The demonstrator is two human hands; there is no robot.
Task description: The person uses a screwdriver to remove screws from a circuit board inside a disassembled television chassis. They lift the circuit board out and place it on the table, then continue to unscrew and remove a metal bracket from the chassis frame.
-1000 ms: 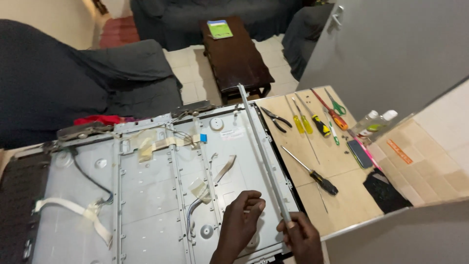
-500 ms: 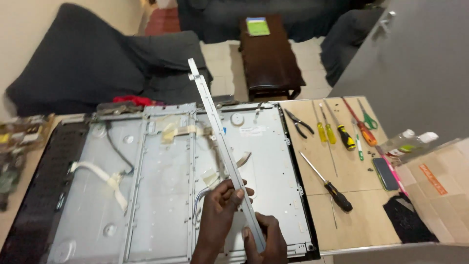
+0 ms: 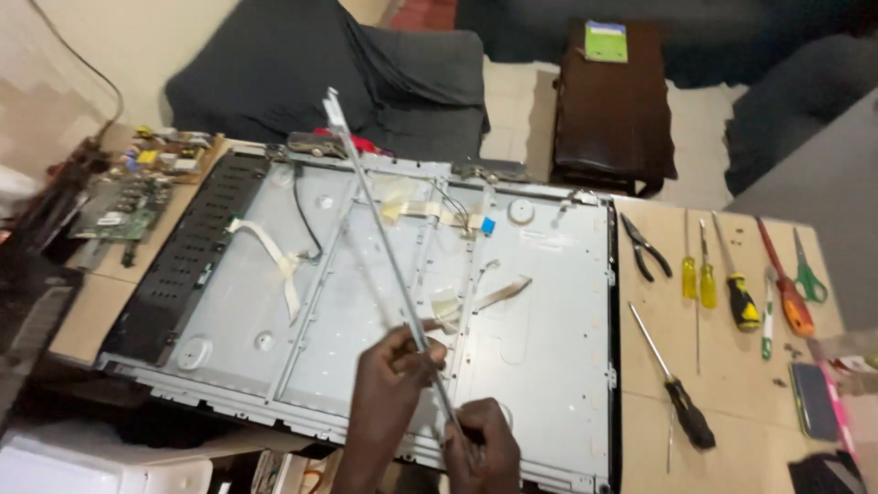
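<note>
Metal strip, long and thin, is up off the panel: near end at the lower centre of the frame, far end tilted toward the upper left, tip over the dark sofa. My left hand is closed round it, fingers pinching the strip just above the near end. My right hand is closed on the very end, bottom centre.

Under it lies the grey metal back panel of a flat screen, filling the middle of the frame. White flat cables and tape patches on it, a black wire at upper left of the panel, a black perforated section along its left edge.

Green circuit boards sit at left, beside that edge.

Right of the panel, on the wooden table: black pliers, two yellow-handled screwdrivers, a yellow-and-black one, an orange-handled one, green-handled scissors, and a black-handled screwdriver lying nearest the panel, lower right.

Dark wooden stool with a green booklet at top centre-right.
</note>
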